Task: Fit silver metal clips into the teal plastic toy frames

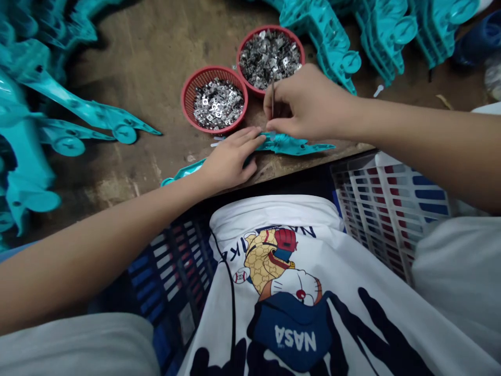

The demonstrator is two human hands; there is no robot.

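On the table near its front edge lies a long teal plastic part. My left hand rests over it, fingers along the far side and thumb on the near side, gripping it against the table. Just above the part's right half, my right hand is closed in a pinch around a thin upright metal tool, perhaps tweezers. Its lower tip is hidden by the fingers. Behind the hands stand two red baskets: the left basket holds small shiny metal plates, the right basket small metal clips.
Many teal plastic parts are piled at the left, and more teal parts stand in rows at the back right. A small white piece lies on the wooden table. Below the edge are a white crate and a blue crate.
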